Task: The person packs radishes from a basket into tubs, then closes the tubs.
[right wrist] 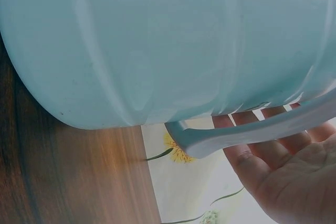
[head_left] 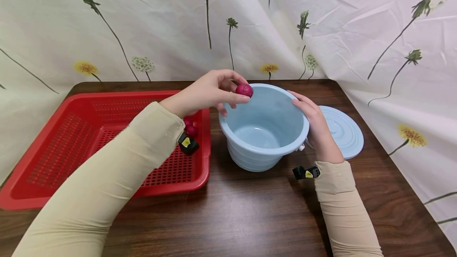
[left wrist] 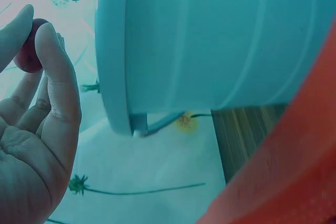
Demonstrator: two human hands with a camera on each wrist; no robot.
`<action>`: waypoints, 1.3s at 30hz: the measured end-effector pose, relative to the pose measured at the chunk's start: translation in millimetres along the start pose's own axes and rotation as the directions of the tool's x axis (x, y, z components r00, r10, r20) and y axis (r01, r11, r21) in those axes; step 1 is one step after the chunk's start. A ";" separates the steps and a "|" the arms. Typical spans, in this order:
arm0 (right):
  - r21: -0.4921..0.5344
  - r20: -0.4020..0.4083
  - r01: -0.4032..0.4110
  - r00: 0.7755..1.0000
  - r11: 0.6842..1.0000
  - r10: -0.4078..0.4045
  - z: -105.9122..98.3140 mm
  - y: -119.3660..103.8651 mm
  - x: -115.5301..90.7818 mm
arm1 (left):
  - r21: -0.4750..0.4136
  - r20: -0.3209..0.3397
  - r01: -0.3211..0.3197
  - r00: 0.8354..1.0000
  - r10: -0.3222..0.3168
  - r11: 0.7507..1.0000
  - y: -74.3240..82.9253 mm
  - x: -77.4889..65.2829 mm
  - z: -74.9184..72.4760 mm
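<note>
A small round magenta fruit (head_left: 244,89), plum-like in look, is pinched between the thumb and fingers of my left hand (head_left: 210,90). That hand is above the near-left rim of a light blue bucket (head_left: 265,152); in the left wrist view the fruit (left wrist: 30,51) shows at the fingertips. The bucket stands upright and its visible floor is bare. My right hand (head_left: 314,124) rests against the bucket's right rim. In the right wrist view, its fairly straight fingers (right wrist: 244,158) touch the bucket's side behind the pale handle (right wrist: 252,132).
A red perforated basket (head_left: 205,165) stands on the left, partly hidden by my left arm, with a few similar fruits (head_left: 191,131) at its right side. A round blue lid (head_left: 344,130) lies right of the bucket on the wooden table (head_left: 250,209). Flowered cloth (head_left: 250,43) hangs behind.
</note>
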State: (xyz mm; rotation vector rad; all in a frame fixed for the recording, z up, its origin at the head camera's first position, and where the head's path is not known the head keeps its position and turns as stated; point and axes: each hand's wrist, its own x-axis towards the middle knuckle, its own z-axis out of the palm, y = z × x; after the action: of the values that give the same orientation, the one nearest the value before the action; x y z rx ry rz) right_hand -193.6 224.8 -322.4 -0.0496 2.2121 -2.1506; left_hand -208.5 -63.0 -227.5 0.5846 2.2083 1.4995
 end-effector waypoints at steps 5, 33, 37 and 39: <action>-0.003 0.002 -0.004 1.000 1.000 0.004 -0.2 0.1 -0.5 | -0.020 0.003 0.002 1.000 -0.001 1.000 1.1 8.1 7.3; 0.000 0.008 0.000 1.000 1.000 0.000 0.6 -0.8 -1.7 | 0.141 -0.021 0.031 0.999 -0.028 0.989 -9.9 32.7 33.9; 0.005 0.012 0.004 1.000 1.000 -0.004 0.1 -0.6 -1.8 | 0.221 -0.031 0.037 0.999 -0.031 0.975 -10.4 31.9 36.0; 0.004 0.015 0.007 1.000 1.000 -0.007 0.1 -0.3 -1.8 | 0.247 -0.034 0.039 0.999 -0.031 0.968 -10.5 31.8 36.5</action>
State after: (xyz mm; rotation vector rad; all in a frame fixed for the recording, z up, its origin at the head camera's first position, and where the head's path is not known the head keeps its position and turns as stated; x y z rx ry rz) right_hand -191.8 224.9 -322.0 -0.0732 2.2036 -2.1505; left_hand -216.1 -21.1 -252.7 0.5995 2.4357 1.2299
